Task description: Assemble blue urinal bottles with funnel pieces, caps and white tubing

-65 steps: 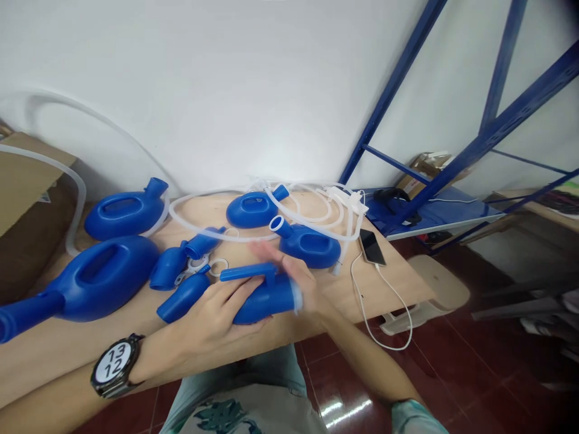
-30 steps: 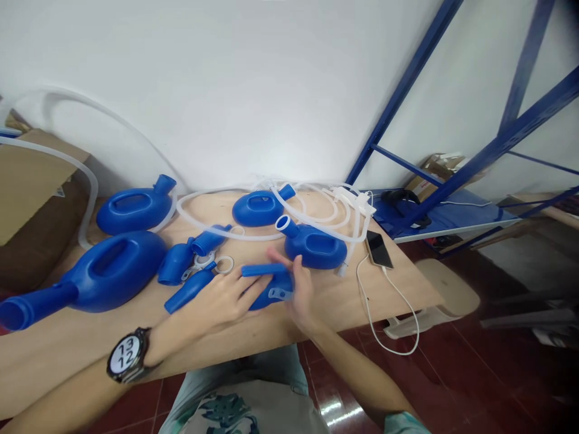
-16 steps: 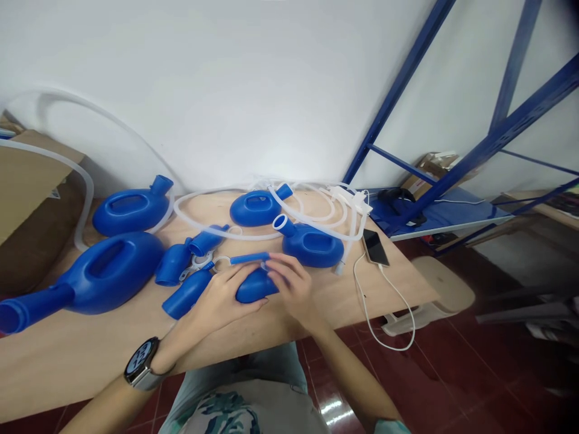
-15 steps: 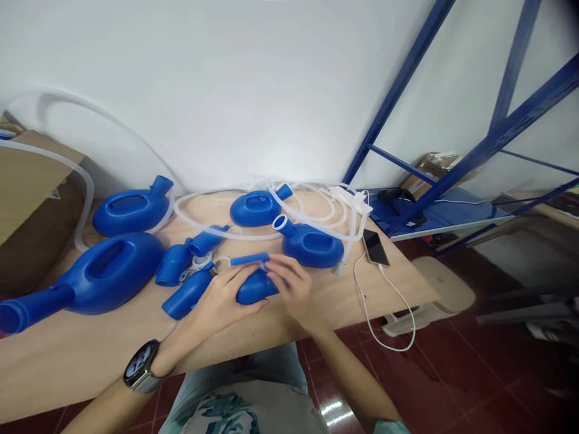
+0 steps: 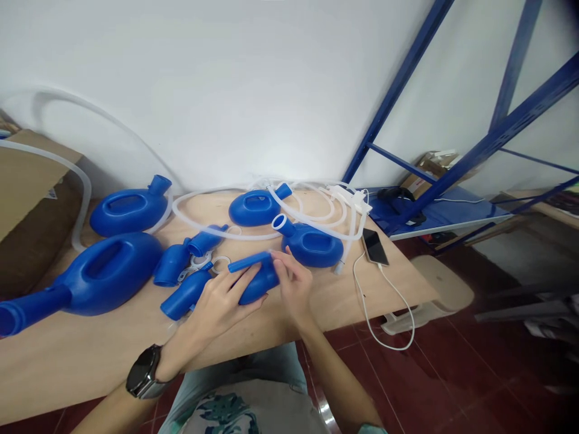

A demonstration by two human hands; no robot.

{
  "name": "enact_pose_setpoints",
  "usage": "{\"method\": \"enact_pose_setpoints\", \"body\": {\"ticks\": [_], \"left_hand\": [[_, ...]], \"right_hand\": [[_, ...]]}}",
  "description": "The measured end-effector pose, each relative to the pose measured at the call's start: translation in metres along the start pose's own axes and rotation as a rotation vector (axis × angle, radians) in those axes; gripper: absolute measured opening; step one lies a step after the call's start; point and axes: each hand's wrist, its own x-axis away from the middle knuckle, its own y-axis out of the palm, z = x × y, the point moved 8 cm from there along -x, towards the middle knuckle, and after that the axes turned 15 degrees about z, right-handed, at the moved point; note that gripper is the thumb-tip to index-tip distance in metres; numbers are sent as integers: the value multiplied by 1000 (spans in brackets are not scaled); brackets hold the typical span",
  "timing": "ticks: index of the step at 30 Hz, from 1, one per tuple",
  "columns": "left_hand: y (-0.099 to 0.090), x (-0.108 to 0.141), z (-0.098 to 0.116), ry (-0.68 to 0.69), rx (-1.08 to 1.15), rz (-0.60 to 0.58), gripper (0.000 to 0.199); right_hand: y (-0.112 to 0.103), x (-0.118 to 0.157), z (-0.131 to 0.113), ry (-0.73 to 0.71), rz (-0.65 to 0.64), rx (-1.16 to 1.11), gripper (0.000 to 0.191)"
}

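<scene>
Above the table's front edge, my left hand (image 5: 226, 296) wraps round a small blue plastic piece (image 5: 259, 283) with a flat bar along its top. My right hand (image 5: 293, 282) pinches the right end of that same piece. Just behind my hands lies a blue bottle with a white-rimmed spout (image 5: 315, 246). Left of them are a short blue spout part (image 5: 185, 296), a blue elbow part (image 5: 172, 265), another blue part (image 5: 205, 241) and white rings (image 5: 221, 264). The underside of the held piece is hidden.
More blue bottles (image 5: 108, 274) stand at the left and back of the wooden table (image 5: 90, 361). Clear tubing (image 5: 217, 232) loops behind. A phone (image 5: 374, 246) with a white cable lies right. A cardboard box (image 5: 31, 169) is far left; blue shelving (image 5: 407, 90) stands right.
The held blue piece has tilted, its right end rising a little. My left fingers have shifted onto its bar, and my left wrist has turned slightly.
</scene>
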Motion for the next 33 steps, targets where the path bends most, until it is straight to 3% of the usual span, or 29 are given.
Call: {"method": "enact_pose_setpoints", "body": {"ticks": [5,9,11,14,19,27,30,33], "left_hand": [[0,2,5,125,-46,-31,51],[-4,5,1,137,-20,-69,50],[-4,7,1,141,-3,-126,45],[-5,9,6,148,29,-160,42],[-7,12,11,117,55,-152,40],[-15,10,20,308,-36,-174,35],[-15,9,20,380,-81,-176,28],[-14,9,18,427,-143,-171,27]], "right_hand": [[2,3,-10,-167,-203,68,30],[-2,0,-22,-301,-391,63,41],[-3,-6,-22,-291,-483,35,39],[-2,-17,-10,-112,-575,13,28],[1,-20,13,233,-539,-101,21],[4,9,21,506,-461,-247,29],[2,14,18,519,-440,-286,29],[-4,11,15,432,-412,-216,30]]}}
